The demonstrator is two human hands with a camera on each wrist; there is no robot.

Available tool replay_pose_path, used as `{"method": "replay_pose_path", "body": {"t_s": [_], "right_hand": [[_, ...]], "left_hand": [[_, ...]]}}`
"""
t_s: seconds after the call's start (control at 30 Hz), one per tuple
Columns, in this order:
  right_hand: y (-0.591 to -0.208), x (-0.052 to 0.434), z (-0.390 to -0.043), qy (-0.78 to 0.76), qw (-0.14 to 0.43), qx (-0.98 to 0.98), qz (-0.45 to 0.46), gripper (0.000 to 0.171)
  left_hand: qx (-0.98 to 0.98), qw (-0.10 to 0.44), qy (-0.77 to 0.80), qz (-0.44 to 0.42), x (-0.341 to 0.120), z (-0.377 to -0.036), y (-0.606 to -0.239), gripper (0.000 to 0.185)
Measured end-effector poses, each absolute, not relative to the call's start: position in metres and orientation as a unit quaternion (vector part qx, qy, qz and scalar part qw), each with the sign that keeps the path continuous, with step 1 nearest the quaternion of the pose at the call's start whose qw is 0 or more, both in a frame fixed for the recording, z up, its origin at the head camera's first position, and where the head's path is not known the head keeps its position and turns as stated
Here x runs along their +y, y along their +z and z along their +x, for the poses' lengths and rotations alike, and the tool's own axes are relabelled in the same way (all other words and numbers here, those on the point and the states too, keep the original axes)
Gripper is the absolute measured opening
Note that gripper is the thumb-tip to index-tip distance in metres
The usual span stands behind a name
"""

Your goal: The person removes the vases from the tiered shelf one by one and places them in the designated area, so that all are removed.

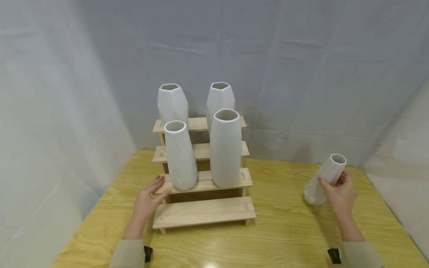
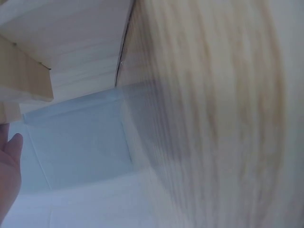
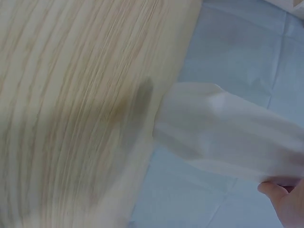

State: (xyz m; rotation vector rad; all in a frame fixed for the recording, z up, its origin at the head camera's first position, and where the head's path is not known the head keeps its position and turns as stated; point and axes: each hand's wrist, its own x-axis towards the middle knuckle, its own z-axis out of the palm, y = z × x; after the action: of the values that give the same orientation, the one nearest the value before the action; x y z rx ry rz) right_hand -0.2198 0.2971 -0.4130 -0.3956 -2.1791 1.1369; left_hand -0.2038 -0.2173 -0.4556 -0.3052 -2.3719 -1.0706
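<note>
At the right of the head view, my right hand (image 1: 342, 193) grips a white faceted vase (image 1: 321, 182) near its neck, and the vase leans with its mouth up and to the right. The same vase (image 3: 213, 128) shows close over the wood in the right wrist view. My left hand (image 1: 147, 199) rests its fingers at the left end of the second-lowest step of a wooden tiered stand (image 1: 204, 214). Beside those fingers stands a slim white vase (image 1: 181, 160). A wider white vase (image 1: 226, 152) is upright on the same step, to the right.
Two angular white vases, one at the left (image 1: 172, 104) and one at the right (image 1: 220, 98), stand on the upper part of the stand. The stand sits on a yellowish wooden table (image 1: 278, 223). Pale cloth (image 1: 285, 74) hangs behind and at both sides.
</note>
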Motion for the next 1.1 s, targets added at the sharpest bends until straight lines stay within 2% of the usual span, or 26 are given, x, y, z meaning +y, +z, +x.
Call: {"method": "replay_pose_path", "body": {"t_s": [0.4, 0.77, 1.1], "right_hand": [[-0.418, 0.328, -0.227, 0.42, 0.3, -0.831, -0.208, 0.058], [-0.418, 0.353, -0.233, 0.408, 0.341, -0.812, -0.242, 0.055], [-0.42, 0.37, -0.237, 0.426, 0.289, -0.805, -0.294, 0.061]], "left_hand": [[-0.878, 0.245, -0.397, -0.108, -0.218, -0.203, -0.457, 0.045], [-0.877, 0.254, -0.393, -0.11, -0.219, -0.204, -0.456, 0.044], [-0.875, 0.253, -0.4, -0.109, -0.219, -0.204, -0.457, 0.044]]}}
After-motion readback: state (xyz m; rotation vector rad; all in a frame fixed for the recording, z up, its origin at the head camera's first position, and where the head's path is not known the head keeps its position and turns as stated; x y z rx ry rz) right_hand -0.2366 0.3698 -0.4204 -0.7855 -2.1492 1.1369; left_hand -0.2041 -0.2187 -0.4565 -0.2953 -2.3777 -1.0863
